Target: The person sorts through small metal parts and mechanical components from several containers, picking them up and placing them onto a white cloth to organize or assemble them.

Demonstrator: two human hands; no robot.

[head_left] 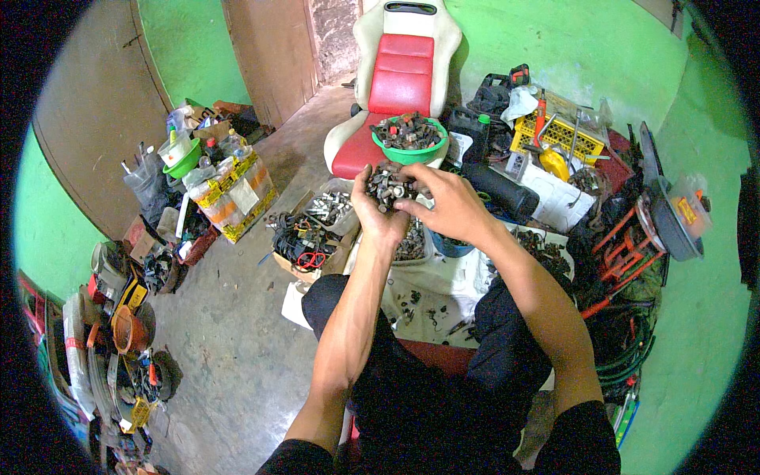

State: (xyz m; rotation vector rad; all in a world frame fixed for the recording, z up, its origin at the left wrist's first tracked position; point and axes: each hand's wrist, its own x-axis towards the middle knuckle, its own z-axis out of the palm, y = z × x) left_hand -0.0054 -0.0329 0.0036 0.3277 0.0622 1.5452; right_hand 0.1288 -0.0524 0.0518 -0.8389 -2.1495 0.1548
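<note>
My left hand (pixel 375 217) is cupped, palm up, around a heap of dark and silvery bolts and nuts (pixel 388 188). Over the heap's right side reaches my right hand (pixel 440 198), its thumb and fingers curled in on the pieces; which one it grips is too small to make out. Just beyond, a green basin (pixel 416 161) full of dark metal parts rests on a red and white car seat (pixel 402 75). Under my hands sits a tub of bolts (pixel 412 247), partly hidden. To its left, another tub holds shiny silver bolts (pixel 328 207).
A cardboard box of cables (pixel 307 244) stands left of the tubs. Small dark bits lie on the white surface (pixel 443 293) before my knees. At right are a yellow crate (pixel 578 141) and a black cylinder (pixel 499 188); at left, a taped carton (pixel 237 198).
</note>
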